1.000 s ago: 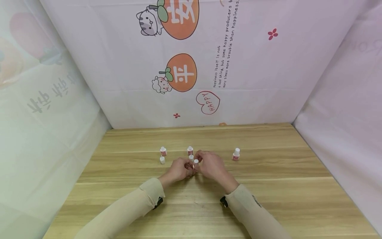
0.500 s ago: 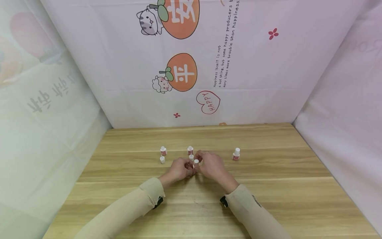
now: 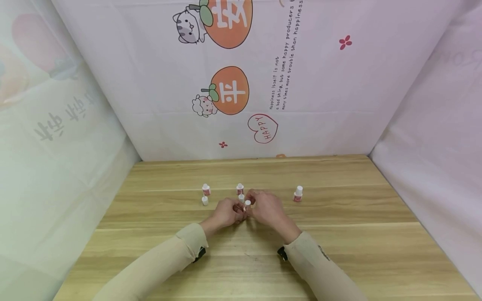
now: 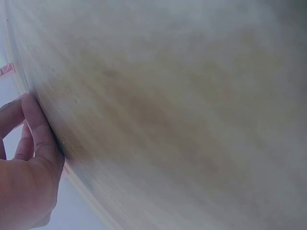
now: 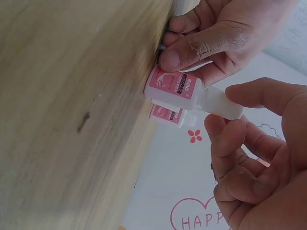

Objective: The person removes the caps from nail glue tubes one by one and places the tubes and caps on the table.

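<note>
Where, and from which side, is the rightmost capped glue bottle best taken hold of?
Once free, the right hand could probably pinch this glue bottle by its wider labelled body, from the right: it stands upright, that side unobstructed, narrower white cap above.

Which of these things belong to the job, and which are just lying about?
In the job, it seems:
held bottle, in the left hand
white cap, pinched by the right hand
probably also left open bottle, left loose cap, middle open bottle, middle loose cap, capped bottle

Just surroundings:
printed cloth
table
</note>
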Tool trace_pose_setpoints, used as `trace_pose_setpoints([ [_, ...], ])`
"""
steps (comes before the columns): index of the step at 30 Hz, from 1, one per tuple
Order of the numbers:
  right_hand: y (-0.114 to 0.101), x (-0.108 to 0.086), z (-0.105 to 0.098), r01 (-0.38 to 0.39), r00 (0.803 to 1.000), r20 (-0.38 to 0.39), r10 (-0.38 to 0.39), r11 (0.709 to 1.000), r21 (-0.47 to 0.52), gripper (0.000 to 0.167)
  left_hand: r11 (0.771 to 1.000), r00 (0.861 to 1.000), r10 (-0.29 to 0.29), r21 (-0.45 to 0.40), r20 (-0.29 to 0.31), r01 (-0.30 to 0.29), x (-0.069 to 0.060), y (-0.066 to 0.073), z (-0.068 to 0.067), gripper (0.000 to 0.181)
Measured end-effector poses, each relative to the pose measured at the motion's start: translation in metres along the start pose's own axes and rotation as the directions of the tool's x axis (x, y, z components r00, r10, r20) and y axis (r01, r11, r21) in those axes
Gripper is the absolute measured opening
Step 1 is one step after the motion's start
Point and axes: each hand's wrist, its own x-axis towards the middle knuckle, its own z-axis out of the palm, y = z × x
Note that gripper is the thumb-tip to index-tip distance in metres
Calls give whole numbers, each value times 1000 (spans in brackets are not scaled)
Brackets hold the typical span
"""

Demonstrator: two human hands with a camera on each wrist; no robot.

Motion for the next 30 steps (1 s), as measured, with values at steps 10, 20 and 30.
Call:
trace_pose_setpoints([
  [10, 0, 1, 0, -32, 999, 9, 32, 999, 27, 14, 1000, 1000, 5, 1, 11, -5, 1, -1, -1, 15],
  [20, -1, 0, -1, -6, 1000, -1, 6, 1000, 21, 15, 1000, 1000, -2, -4, 12, 2, 0, 1, -1, 18],
  [30, -1, 1, -1, -5, 1000, -13, 5, 1000, 5, 15, 1000, 1000, -8, -20, 24, 9, 0, 2, -2, 13],
])
